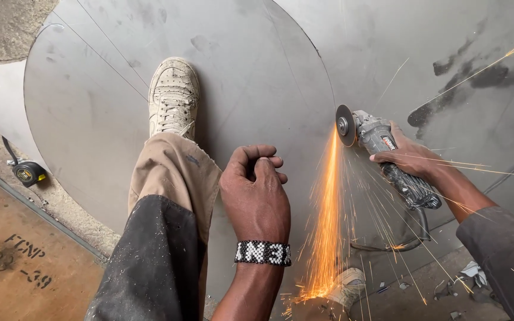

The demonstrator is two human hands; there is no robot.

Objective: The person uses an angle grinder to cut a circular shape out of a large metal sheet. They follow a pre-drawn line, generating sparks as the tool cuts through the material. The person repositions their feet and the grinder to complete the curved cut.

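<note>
A: Entry, head view. State of the right hand?

B: Clamped around the grey body of an angle grinder. The cutting disc stands on edge and meets the sheet metal right on the curved cut line. A fan of orange sparks streams from the contact point back toward the wearer.

A: Left hand?

B: Fingers curled in on themselves, a loose fist. It holds nothing and hovers in front of the round steel plate, just left of the sparks. A black-and-white beaded wristband sits at the wrist. The two hands are well apart, sparks between them.

A: Support for the plate?

B: A pale, dirty sneaker is planted flat on it, the tan trouser leg running down to a dark apron edge. A second shoe shows low, near the foot of the spark stream.

A: Labels, markings?

B: A small red-and-white label on the grinder's housing, near the thumb. A dark stencilled marking on the rusty brown sheet at lower left. A yellow-and-black tape measure lies on the concrete strip beside the plate's left rim, its strap looped upward.

A: Cable?

B: A dark power cord loops from the grinder's tail over the grey sheet.
</note>
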